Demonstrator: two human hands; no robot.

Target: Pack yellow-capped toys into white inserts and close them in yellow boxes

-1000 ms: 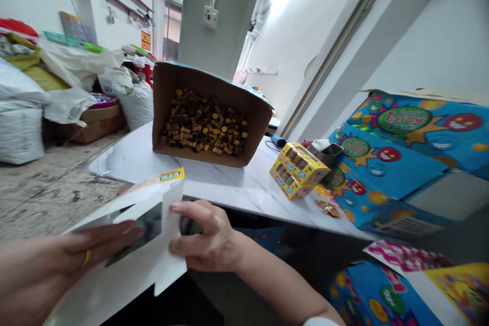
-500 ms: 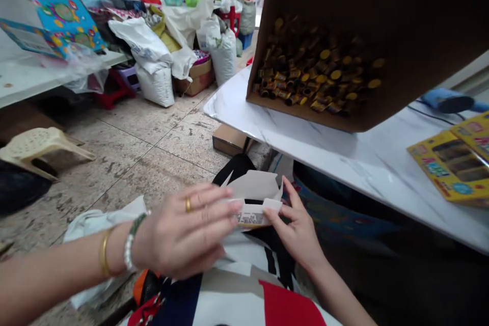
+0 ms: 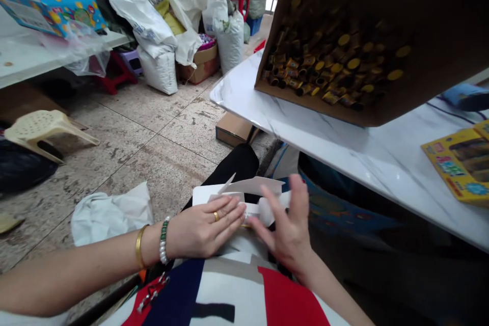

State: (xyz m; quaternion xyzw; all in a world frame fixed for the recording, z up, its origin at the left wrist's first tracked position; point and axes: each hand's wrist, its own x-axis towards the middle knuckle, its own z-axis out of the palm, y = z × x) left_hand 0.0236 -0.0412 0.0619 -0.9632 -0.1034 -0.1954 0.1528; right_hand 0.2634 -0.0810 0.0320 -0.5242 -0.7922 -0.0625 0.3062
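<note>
A small box (image 3: pixel 252 209) with raised white flaps is over my lap. My left hand (image 3: pixel 210 225) lies across its left part with the fingers close together, gripping it; the thumb is hidden. On the box's right side, my right hand (image 3: pixel 286 229) has its fingers spread, slightly blurred, next to a flap. To the upper right, a large carton (image 3: pixel 317 111) tilts on the marbled table (image 3: pixel 237 86), with several small yellow-and-brown cylindrical pieces (image 3: pixel 328 69) inside.
A yellow box with windows (image 3: pixel 451 165) lies at the table's right, near a blue object (image 3: pixel 464 97). Beyond my left arm are a beige stool (image 3: pixel 40 127) and white cloth (image 3: pixel 114 214) on the floor. White sacks (image 3: pixel 156 69) stand farther back beside another table (image 3: pixel 23 66).
My left hand has come down onto the box. My right hand has let go of its flaps and spread its fingers. The view has shifted slightly.
</note>
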